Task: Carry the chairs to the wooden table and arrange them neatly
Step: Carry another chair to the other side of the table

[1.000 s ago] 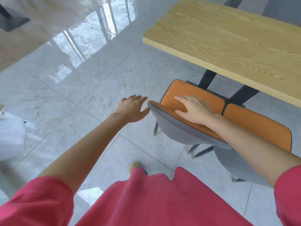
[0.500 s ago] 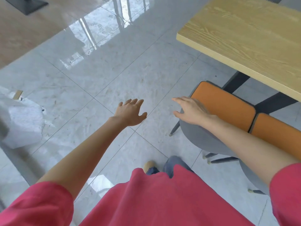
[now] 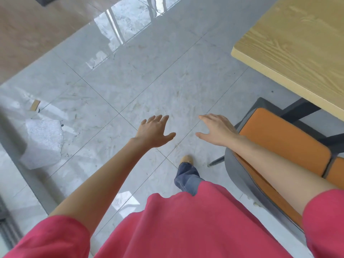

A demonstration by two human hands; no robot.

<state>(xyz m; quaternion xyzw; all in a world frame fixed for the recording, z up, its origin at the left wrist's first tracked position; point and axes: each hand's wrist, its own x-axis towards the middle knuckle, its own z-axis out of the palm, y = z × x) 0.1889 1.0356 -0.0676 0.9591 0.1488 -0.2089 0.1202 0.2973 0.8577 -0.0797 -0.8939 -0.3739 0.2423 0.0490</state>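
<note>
1. Wooden table fills the corner of the view at 1 to 2 o'clock; over the last second it has slid that way, which suggests the person is turning away from it.
2. Grey tiled floor now takes up most of the view, from 9 through 12 o'clock, where a moment ago chairs sat in the middle.
3. Orange-cushioned chair stands at 3 o'clock, its front tucked at the table's edge; a second chair sits just beside it at 4 o'clock, mostly cut off.
4. White crumpled wrapping lies on the floor at 9 o'clock, well apart from the chairs.
5. Right hand has come off the chair back it rested on a second ago; it hangs spread, holding nothing, its wrist over the chair's edge.
6. Left hand, near the centre, is likewise spread flat and holding nothing, as it was before.
7. Judging by this, these two chairs look placed, and the next step is probably fetching another one or checking the row.
</note>
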